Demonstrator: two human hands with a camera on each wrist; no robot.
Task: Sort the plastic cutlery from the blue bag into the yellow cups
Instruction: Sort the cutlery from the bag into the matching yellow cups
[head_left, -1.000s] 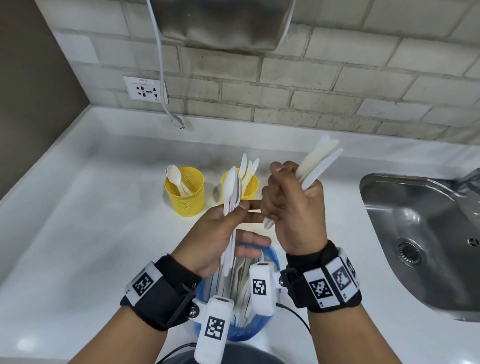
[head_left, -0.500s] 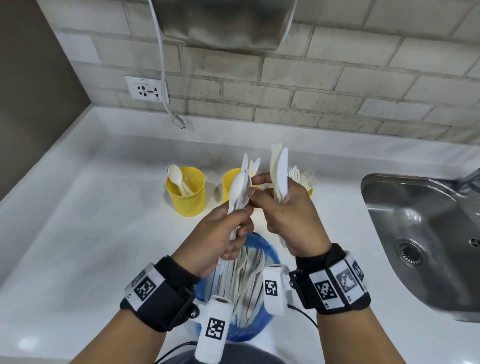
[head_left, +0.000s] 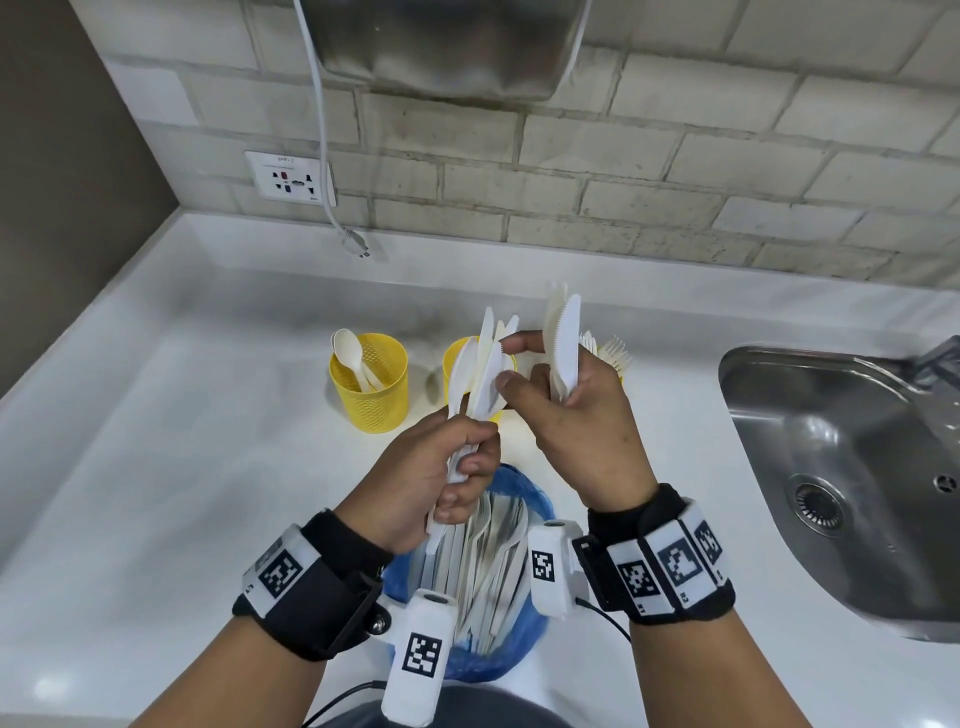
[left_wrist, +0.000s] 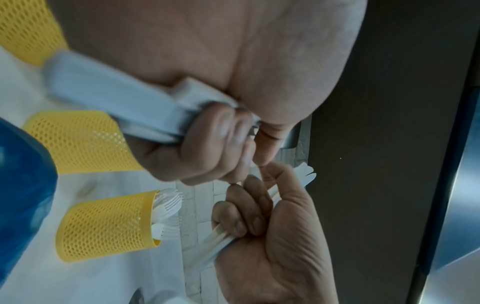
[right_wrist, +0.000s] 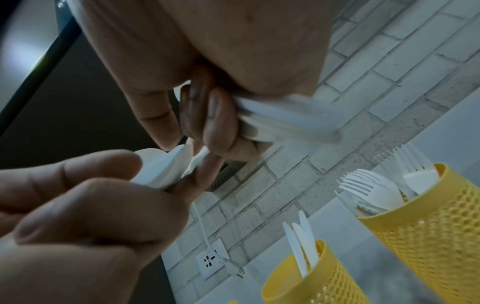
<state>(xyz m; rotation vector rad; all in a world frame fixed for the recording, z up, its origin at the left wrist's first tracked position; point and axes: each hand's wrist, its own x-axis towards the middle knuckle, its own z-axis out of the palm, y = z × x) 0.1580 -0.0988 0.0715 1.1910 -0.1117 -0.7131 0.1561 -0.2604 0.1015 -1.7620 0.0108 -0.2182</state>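
My left hand (head_left: 467, 460) grips a bundle of white plastic cutlery (head_left: 470, 376) by the handles, above the blue bag (head_left: 524, 644), which holds more cutlery. A spoon bowl (right_wrist: 161, 166) shows at the bundle's top. My right hand (head_left: 506, 364) holds upright knives (head_left: 563, 343) under its curled fingers; its thumb and forefinger touch a knife blade in the left bundle. Three yellow mesh cups stand behind: one with spoons (head_left: 370, 384), one with knives (head_left: 454, 358), and one with forks (right_wrist: 428, 216), mostly hidden behind my right hand in the head view.
A steel sink (head_left: 857, 467) is set into the white counter (head_left: 182, 467) at the right. On the brick wall are a socket (head_left: 291, 179), a dangling plug (head_left: 356, 244) and a steel appliance (head_left: 441, 47).
My right hand swung its knives from tilted right to upright and brought thumb and forefinger onto the left bundle. The left hand kept its grip, a little higher over the bag.
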